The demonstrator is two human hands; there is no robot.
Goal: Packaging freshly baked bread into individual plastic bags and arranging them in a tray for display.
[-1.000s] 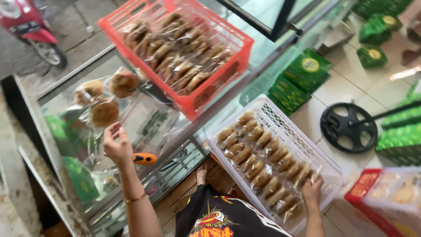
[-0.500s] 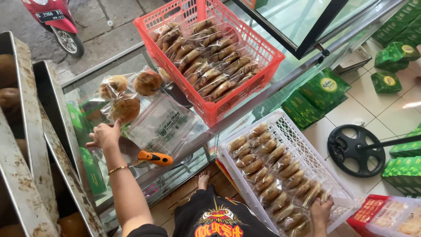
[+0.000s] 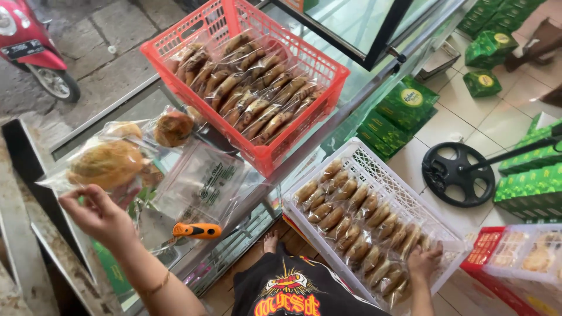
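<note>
On the glass counter [image 3: 275,175] a basket [image 3: 319,64] of wrapped pastries [image 3: 252,88] sits at the back, with bagged buns [image 3: 108,164] to its left and empty bags [image 3: 205,181] in front. A tool handle [image 3: 198,230] lies nearer still. The left hand [image 3: 99,216] is just below the buns. To the right and lower, a crate [image 3: 374,169] holds more pastries [image 3: 357,225]; the right hand [image 3: 424,263] rests on its near end. Boxes [image 3: 404,108] stand on the floor beyond.

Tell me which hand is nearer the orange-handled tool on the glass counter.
Left. The left hand is just beside the orange-handled tool, near the bagged bun. The right hand is far across, on the white crate.
</note>
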